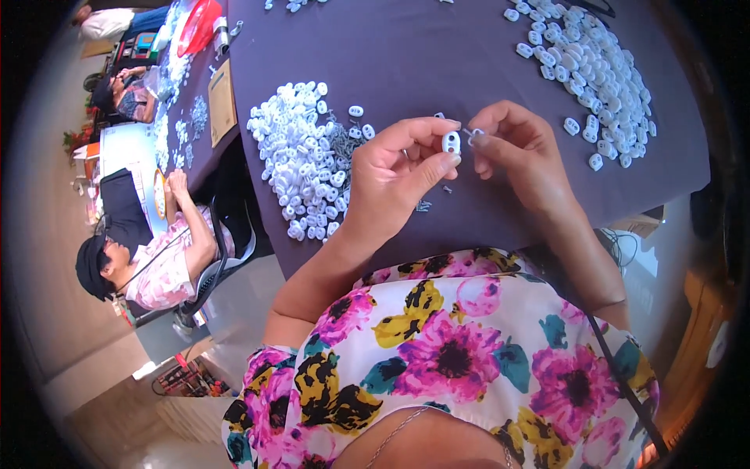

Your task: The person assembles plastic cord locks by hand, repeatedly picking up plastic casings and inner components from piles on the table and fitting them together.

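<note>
My left hand [394,176] pinches a small white oval plastic piece with two dark holes [451,142] between thumb and fingertips, above the cloth-covered table. Close beside it, my right hand [525,152] is closed on a tiny whitish part [474,134], too small to name. The two pieces look apart. Left of my left hand spreads a heap of similar white oval pieces [293,168]. Small grey metal parts, like springs or screws [345,145], lie between that heap and my left hand. A few more grey bits [423,206] rest below my hands.
Another large heap of white plastic pieces [601,74] covers the table's far right. To the left, a person in a dark cap [168,258] sits at a second table with more parts. A brown clipboard-like board [223,103] and a red bag [200,27] lie there.
</note>
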Tool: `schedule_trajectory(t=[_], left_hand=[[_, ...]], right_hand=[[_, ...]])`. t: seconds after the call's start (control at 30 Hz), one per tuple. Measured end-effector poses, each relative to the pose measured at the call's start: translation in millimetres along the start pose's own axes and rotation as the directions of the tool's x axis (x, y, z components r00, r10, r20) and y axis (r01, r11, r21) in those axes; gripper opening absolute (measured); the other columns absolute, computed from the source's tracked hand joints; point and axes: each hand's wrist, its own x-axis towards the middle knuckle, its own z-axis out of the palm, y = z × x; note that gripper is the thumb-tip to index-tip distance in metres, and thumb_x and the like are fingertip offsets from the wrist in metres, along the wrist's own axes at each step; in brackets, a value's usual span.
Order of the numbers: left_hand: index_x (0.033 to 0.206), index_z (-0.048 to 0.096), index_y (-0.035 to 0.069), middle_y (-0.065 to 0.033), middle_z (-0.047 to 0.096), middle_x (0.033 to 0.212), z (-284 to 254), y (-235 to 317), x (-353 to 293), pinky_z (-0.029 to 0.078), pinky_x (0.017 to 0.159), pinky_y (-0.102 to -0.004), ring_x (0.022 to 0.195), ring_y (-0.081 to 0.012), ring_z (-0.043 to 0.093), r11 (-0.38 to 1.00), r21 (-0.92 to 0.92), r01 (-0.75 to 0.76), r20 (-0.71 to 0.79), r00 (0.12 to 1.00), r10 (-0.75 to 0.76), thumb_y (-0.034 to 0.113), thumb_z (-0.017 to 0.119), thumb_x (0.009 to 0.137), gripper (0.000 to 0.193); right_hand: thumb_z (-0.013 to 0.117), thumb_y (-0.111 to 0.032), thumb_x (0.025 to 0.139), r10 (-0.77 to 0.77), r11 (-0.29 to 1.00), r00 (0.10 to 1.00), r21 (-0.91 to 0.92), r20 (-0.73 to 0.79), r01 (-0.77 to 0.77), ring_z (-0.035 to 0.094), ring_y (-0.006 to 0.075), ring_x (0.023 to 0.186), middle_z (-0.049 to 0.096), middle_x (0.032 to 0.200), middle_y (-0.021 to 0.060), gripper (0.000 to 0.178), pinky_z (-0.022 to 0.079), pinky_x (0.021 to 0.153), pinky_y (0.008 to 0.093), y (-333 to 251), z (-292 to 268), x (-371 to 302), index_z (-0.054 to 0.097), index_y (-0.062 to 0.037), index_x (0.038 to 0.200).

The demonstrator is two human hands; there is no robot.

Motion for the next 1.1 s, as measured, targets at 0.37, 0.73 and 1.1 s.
schedule_trajectory(t=[0.37,0.73,1.1], left_hand=[[0.116,0.061,-0.003,-0.0100,0.066,0.094,-10.7,-8.7,2.1,0.054,0.072,-0.0254,0.077,-0.0150,0.064,0.954,-0.277,0.115,0.043,0.993,-0.107,0.001,0.064,0.087,0.029],[0.116,0.061,-0.002,-0.0077,0.065,0.094,-7.9,-7.7,1.5,0.054,0.073,-0.0247,0.079,-0.0129,0.063,0.972,-0.219,0.089,0.019,0.996,-0.087,0.001,0.064,0.087,0.029],[0.114,0.062,-0.004,-0.0066,0.065,0.094,-4.6,-2.2,0.9,0.054,0.073,-0.0232,0.080,-0.0103,0.062,0.996,-0.081,0.032,0.005,0.999,-0.031,-0.001,0.064,0.086,0.028]], right_hand=[[0.063,-0.003,0.088,-0.042,0.999,0.995,0.018,0.086,0.041,0.059,0.0069,0.065,0.063,0.082,0.0025,0.012,0.049,0.058,0.0197,-10.2,9.7,-7.3,0.061,-0.0011,0.099],[0.063,-0.002,0.087,-0.026,0.999,0.995,-0.023,0.097,0.029,0.059,0.0065,0.065,0.062,0.081,0.0018,0.011,0.048,0.058,0.0196,-18.3,11.5,-9.8,0.061,-0.0007,0.097],[0.062,-0.002,0.087,-0.007,0.997,0.995,-0.072,0.103,0.014,0.058,0.0054,0.065,0.062,0.082,0.0009,0.012,0.048,0.058,0.0184,-20.9,11.5,-9.1,0.061,-0.0005,0.099]])
